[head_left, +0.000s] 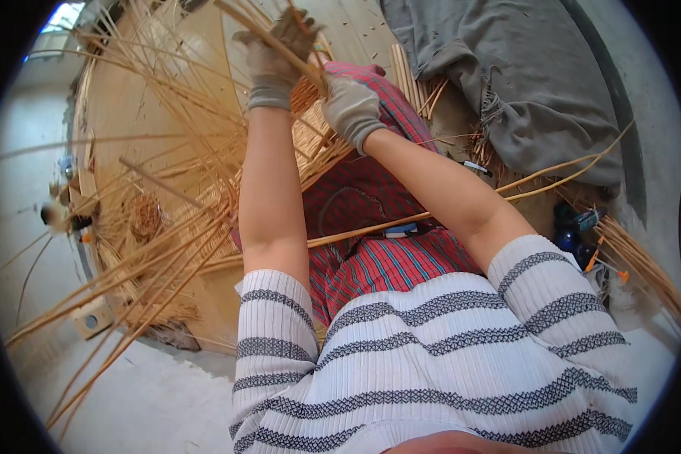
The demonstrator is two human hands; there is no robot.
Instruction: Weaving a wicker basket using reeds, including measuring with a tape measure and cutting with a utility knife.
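Both my hands wear pale knit work gloves. My left hand (278,57), raised at the top centre, is closed on a thick cane rod (265,34) that slants down to the right, though its fingertips are partly hidden. Just below and to the right, my right hand (348,106) grips the lower part of that rod. Beneath them lies a partly woven cane piece (310,140), with many long loose strands (151,76) fanning out to the left. A red plaid cloth (397,257) covers my lap, and a long cane lies across it.
Plywood boards (110,204) lie under the weaving. At upper right are a grey blanket (522,91) and short cane sticks (405,76). At right sit dark blue tools (571,234) beside a cane bundle (643,272). A small pale box (91,321) stands at lower left, near a pale wall.
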